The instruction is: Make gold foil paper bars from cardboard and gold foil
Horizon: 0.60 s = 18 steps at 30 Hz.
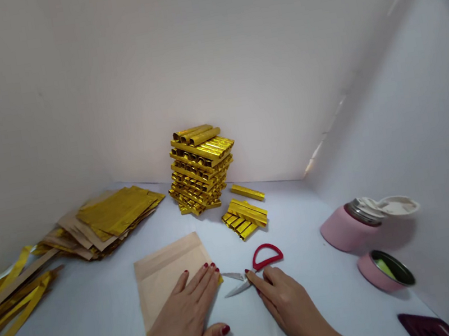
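Observation:
My left hand (184, 316) lies flat on a sheet of kraft paper (165, 277), its fingertips at the sheet's right edge, where a little gold foil shows. My right hand (283, 300) rests on the white surface, its fingertips touching the scissors (251, 269) near their pivot. The scissors lie flat, with a red loop handle and steel blades pointing left. Neither hand lifts anything. Behind them rises a tall stack of rolled gold foil tubes (201, 169), with a small group of gold tubes (244, 217) in front of it.
A pile of foil-lined paper sheets (108, 223) and loose gold strips (8, 310) lie at the left. A pink flask (347, 228) and its pink cup (385, 270) stand at the right. A dark red object (424, 328) sits at the lower right. White walls rise behind.

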{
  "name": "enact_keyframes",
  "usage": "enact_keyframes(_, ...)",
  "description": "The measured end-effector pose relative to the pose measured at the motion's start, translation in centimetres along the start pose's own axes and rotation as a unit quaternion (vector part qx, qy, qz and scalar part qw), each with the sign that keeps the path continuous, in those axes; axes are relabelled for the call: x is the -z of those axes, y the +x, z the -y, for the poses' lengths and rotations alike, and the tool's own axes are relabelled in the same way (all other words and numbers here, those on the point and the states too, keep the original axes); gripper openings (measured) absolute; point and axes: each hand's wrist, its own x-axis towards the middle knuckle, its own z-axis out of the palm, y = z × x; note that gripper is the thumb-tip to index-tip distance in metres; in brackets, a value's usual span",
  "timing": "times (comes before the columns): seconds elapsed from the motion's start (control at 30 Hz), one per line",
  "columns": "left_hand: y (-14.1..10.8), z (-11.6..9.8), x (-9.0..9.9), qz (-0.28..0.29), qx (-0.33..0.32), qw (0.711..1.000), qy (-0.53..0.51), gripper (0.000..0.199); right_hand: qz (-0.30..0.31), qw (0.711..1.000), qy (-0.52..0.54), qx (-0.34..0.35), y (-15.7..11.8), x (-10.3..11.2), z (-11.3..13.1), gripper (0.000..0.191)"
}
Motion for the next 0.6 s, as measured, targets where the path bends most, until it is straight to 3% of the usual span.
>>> enact_keyframes(0.3,0.2,-0.3,0.6,0.003,-0.005,1.000,-0.009,0.065,0.007,1.000,0.003,0.018,0.2,-0.1,0.9,0.038)
enact_keyframes(0.6,0.2,-0.2,-0.1,-0.020,-0.003,1.000,-0.003,0.066,-0.016,0.998,-0.043,0.038,0.5,-0.5,1.1,0.035)
